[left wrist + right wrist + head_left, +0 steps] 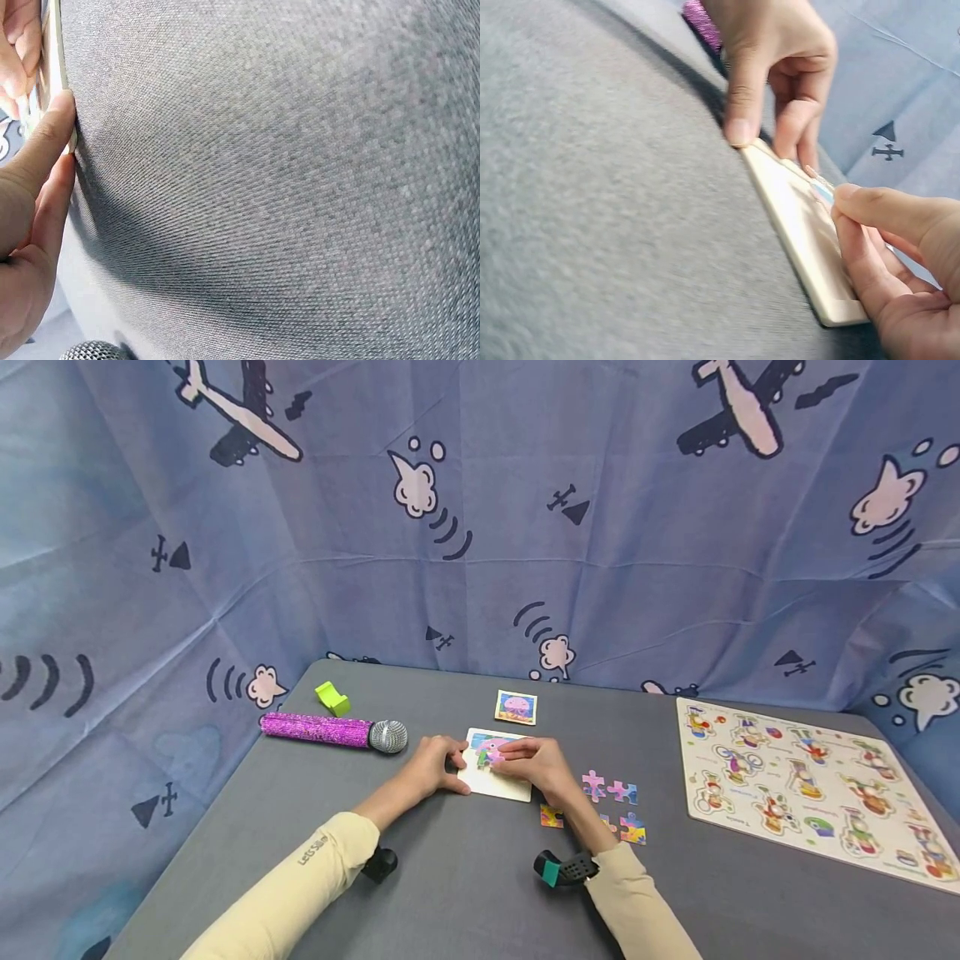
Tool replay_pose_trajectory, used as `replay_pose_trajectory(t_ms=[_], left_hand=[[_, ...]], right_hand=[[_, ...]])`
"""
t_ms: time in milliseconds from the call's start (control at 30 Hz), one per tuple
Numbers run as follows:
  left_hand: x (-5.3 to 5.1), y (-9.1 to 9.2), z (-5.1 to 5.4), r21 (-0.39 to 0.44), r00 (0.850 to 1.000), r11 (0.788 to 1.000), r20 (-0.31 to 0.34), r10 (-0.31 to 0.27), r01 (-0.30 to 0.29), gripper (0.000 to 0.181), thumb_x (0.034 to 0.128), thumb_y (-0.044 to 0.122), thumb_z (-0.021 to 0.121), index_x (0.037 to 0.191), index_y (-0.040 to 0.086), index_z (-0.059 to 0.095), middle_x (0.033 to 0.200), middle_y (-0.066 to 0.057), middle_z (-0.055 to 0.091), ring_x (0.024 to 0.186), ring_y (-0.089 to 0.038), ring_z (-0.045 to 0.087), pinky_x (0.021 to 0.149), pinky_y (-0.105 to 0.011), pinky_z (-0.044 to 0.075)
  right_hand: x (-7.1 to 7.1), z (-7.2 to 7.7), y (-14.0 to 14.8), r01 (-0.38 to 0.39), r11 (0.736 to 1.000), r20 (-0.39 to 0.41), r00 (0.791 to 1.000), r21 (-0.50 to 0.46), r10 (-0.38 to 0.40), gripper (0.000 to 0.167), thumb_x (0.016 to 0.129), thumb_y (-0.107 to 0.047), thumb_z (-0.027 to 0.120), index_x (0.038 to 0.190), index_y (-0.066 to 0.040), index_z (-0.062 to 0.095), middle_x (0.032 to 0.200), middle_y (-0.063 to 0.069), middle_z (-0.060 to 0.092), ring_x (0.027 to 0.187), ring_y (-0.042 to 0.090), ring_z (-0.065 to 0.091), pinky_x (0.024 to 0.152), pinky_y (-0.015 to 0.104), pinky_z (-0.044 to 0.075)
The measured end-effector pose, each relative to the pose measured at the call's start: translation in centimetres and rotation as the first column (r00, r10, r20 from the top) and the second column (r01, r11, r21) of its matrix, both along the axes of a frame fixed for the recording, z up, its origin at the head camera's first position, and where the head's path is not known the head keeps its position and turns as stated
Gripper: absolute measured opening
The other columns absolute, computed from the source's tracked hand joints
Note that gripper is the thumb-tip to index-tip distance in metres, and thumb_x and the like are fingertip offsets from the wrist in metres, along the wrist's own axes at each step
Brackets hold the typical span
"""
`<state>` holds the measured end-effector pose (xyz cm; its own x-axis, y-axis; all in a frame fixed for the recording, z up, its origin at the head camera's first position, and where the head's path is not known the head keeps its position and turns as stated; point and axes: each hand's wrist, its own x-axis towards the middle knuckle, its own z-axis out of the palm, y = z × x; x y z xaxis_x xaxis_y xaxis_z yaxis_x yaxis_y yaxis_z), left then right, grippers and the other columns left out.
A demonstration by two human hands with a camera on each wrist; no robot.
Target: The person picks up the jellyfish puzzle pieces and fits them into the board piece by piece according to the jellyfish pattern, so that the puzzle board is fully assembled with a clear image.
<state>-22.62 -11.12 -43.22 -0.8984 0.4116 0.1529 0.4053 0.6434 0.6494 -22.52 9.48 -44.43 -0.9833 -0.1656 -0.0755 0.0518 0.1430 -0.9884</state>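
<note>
A small pale puzzle tray (498, 785) lies on the grey table, with part of a pink and blue picture in its upper area. My left hand (435, 766) grips the tray's left edge between thumb and fingers. Over the tray, my right hand (542, 767) pinches a jigsaw piece (822, 192) between thumb and fingertips. That piece is mostly covered by the fingers, and its picture cannot be made out. Several loose jigsaw pieces (593, 785) lie on the table beside and under the right wrist. The left wrist view catches only the left fingers (56, 124) at the tray's edge.
Behind the tray lies a small square jellyfish picture puzzle (516, 707). A glittery purple microphone (318, 729) and a green block (332, 699) are at the left. On the right rests a large board (780, 827) of cartoon figures. A blue patterned curtain (480, 527) hangs behind the table.
</note>
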Motion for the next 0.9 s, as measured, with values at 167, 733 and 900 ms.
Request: replay_pose_trajectory(t_ms=[167,733,900], left_hand=[[0.1,0.0,-0.1,0.006,1.000,1.000,-0.009,0.003,-0.002,0.031,0.0550,0.007,0.090,0.076,-0.002,0.070,0.111,-0.019,0.068,0.108,-0.035,0.061,0.096,-0.042,0.045],[0.1,0.0,-0.1,0.016,1.000,1.000,-0.027,-0.015,0.015,0.031,0.0545,0.006,0.090,0.075,-0.002,0.069,0.110,-0.020,0.067,0.106,-0.034,0.062,0.094,-0.042,0.046],[0.1,0.0,-0.1,0.009,1.000,1.000,-0.026,-0.008,0.009,0.031,0.0548,0.006,0.090,0.074,-0.002,0.068,0.109,-0.020,0.068,0.106,-0.034,0.062,0.094,-0.042,0.046]], right_hand=[[0.1,-0.2,-0.9,0.041,0.994,-0.068,0.997,0.106,-0.034,0.025,0.071,0.000,0.081,0.094,0.007,0.072,0.083,0.014,0.072,0.069,0.007,0.063,0.059,0.018,0.047],[0.0,0.4,-2.7,0.163,0.885,-0.303,0.953,0.435,-0.026,0.019,0.068,-0.008,0.085,0.083,-0.003,0.077,0.073,0.006,0.072,0.060,0.005,0.061,0.055,0.022,0.044],[0.1,0.5,-3.0,0.163,0.867,-0.310,0.951,0.471,-0.010,0.016,0.069,-0.005,0.083,0.083,-0.001,0.076,0.073,0.007,0.072,0.060,0.007,0.062,0.053,0.021,0.046]])
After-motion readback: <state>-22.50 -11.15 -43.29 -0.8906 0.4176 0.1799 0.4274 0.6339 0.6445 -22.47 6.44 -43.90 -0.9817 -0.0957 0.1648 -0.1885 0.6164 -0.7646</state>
